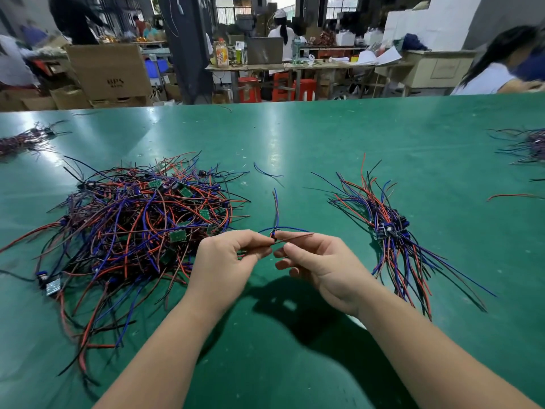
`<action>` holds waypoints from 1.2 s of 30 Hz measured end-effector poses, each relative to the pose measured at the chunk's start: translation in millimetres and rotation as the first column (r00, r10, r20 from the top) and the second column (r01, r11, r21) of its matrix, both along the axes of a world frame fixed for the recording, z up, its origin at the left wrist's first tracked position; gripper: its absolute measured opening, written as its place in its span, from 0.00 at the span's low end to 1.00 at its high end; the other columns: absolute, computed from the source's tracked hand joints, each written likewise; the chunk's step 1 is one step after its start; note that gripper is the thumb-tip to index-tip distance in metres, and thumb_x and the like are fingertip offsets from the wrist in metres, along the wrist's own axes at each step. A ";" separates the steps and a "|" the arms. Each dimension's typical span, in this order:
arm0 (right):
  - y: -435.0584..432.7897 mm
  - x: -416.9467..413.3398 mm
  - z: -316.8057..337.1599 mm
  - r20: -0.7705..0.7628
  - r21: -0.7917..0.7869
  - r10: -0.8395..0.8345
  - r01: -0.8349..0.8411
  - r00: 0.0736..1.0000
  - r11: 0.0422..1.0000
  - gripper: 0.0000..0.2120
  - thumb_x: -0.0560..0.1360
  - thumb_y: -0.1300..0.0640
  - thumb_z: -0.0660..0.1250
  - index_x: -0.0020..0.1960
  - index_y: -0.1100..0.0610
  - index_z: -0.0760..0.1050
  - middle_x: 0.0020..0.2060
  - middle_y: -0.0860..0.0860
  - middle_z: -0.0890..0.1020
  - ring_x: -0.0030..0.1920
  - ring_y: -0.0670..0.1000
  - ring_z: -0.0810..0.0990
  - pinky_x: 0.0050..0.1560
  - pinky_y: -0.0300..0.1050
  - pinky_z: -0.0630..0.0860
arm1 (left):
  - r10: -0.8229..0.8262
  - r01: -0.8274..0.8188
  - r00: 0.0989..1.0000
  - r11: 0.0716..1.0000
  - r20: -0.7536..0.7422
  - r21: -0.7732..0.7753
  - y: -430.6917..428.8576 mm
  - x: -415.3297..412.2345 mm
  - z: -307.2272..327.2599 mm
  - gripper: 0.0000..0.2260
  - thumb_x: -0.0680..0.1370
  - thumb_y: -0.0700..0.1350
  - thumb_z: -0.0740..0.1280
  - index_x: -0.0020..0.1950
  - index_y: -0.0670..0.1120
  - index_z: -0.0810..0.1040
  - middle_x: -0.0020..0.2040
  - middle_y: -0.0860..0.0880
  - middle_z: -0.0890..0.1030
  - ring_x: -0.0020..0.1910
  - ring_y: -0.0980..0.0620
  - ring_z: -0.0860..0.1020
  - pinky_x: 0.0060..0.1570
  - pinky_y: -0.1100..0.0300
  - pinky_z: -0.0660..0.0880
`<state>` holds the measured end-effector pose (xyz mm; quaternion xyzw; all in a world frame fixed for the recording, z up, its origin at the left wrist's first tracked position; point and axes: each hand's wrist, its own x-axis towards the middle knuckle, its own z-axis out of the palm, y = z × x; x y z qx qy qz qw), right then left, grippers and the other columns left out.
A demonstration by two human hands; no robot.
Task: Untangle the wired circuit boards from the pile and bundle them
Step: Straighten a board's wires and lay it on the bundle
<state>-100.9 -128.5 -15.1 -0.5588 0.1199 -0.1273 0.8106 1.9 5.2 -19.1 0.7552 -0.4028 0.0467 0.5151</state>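
In the centre of the frame a small wired circuit board (273, 236) hangs just above the green table (295, 137). The left hand (224, 261) pinches it with curled fingertips, and the right hand (321, 261) nips one of its wires between thumb and forefinger. The tangled pile (138, 225) lies to the left, a gathered bundle (389, 228) to the right.
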 end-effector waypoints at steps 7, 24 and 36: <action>-7.2 1.9 6.8 0.079 -0.063 -0.215 0.220 0.974 0.973 0.04 0.67 0.57 0.68 0.39 0.56 0.81 0.36 0.51 0.85 0.35 0.48 0.84 0.32 0.36 0.75 | 0.037 -0.048 0.996 0.989 0.085 0.139 3.1 10.1 -1.2 0.20 0.67 0.44 0.78 0.57 0.51 0.79 0.52 0.60 0.79 0.52 0.65 0.74 0.54 0.78 0.65; -50.8 -21.7 40.5 0.080 0.365 -0.447 0.391 0.891 0.845 0.08 0.79 0.56 0.60 0.44 0.56 0.74 0.30 0.50 0.83 0.31 0.44 0.83 0.27 0.33 0.76 | -0.420 0.532 0.748 0.842 -0.514 0.087 0.3 -21.8 27.3 0.32 0.69 0.58 0.64 0.71 0.47 0.68 0.68 0.50 0.74 0.71 0.55 0.68 0.61 0.71 0.66; -36.8 -20.2 45.0 0.109 0.724 -0.308 0.137 0.945 0.677 0.10 0.54 0.60 0.72 0.36 0.60 0.81 0.31 0.48 0.81 0.26 0.42 0.80 0.23 0.31 0.74 | -0.452 0.464 0.882 0.787 -0.131 0.407 -13.4 -25.8 -4.4 0.17 0.82 0.41 0.59 0.70 0.50 0.71 0.71 0.56 0.70 0.73 0.61 0.61 0.71 0.66 0.57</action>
